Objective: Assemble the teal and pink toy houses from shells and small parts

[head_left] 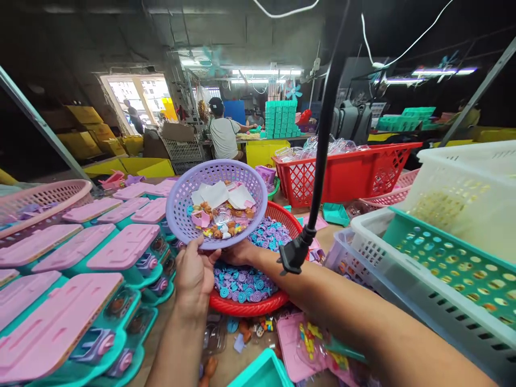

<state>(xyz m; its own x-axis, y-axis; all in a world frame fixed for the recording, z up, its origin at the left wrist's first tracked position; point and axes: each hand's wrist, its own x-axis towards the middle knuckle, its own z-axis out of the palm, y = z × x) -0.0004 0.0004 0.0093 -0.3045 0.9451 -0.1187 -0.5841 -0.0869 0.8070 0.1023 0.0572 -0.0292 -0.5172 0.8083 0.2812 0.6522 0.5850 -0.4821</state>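
Note:
My left hand [196, 269] grips the near rim of a round purple plastic basket [179, 207], which is held tilted toward me. White paper pieces [215, 194] and small brown, yellow and pink toy parts [221, 230] lie inside it. Below is a round red basket [250, 307] full of blue and purple swirl-shaped pieces [250, 284]. My right hand [238, 252] reaches across over these pieces, under the purple basket's lower edge. Its fingers are hidden there, so what they hold, if anything, does not show.
Pink-topped teal toy cases [124, 244] fill the left side. A black cable with a plug [296, 250] hangs in front of my right forearm. Crates [443, 269] stand at right, a large red crate [350, 174] behind. A person [224, 134] sits further back.

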